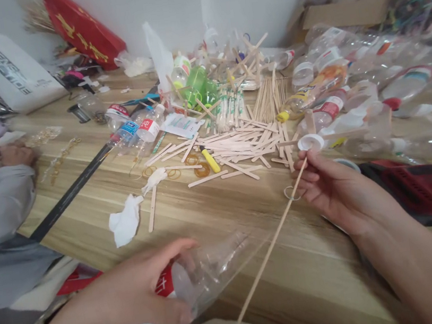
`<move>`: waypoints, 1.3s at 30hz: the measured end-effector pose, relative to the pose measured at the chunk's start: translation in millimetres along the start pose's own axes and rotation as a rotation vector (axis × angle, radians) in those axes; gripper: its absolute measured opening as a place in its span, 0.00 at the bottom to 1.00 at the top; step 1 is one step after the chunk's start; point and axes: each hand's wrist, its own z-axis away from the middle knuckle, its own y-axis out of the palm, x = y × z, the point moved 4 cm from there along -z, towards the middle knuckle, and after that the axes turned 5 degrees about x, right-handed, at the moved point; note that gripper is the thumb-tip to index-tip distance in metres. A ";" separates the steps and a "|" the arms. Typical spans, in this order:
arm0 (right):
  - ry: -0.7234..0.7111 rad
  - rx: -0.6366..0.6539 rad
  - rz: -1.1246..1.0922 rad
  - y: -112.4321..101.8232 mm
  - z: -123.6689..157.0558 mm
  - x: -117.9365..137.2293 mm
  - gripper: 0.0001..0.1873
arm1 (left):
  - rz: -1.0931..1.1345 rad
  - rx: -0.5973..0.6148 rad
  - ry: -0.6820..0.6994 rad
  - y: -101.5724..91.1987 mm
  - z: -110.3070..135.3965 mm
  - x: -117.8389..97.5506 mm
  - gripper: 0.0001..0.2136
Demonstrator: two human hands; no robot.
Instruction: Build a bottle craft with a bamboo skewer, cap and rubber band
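Your right grip (329,183) is pinching a stick (271,245) just under a cap (310,142); your left grip (138,293) is holding a bottle (211,272). You're seemingly positioning the stick, the next move likely calling for steadiness.

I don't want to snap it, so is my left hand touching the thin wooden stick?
Apart. The head view shows a clear gap between your left hand, curled around the plastic bottle, and the wooden stick in your right hand.
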 end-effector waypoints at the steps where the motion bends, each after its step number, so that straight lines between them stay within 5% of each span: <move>1: 0.006 0.003 -0.001 0.0 -0.1 -1.4 0.22 | 0.033 0.050 0.023 -2.0 3.4 2.8 0.36; 4: 0.017 0.008 0.001 0.2 -0.2 -5.3 0.21 | 0.142 0.116 0.072 -5.4 10.8 10.9 0.37; 13: -0.019 0.014 0.005 -0.6 -0.1 -1.5 0.20 | 0.129 0.062 0.016 -5.6 15.7 20.4 0.41; 24: -0.194 -0.057 0.059 -3.9 -8.0 21.3 0.17 | -0.173 0.015 0.003 -11.4 5.8 10.2 0.41; 29: -0.210 -0.067 0.135 7.9 -20.1 29.6 0.08 | -0.258 0.038 0.033 -16.3 4.6 11.0 0.40; 39: -0.506 0.009 0.249 45.9 -14.2 54.6 0.18 | -0.147 0.009 0.123 -18.5 0.1 15.4 0.37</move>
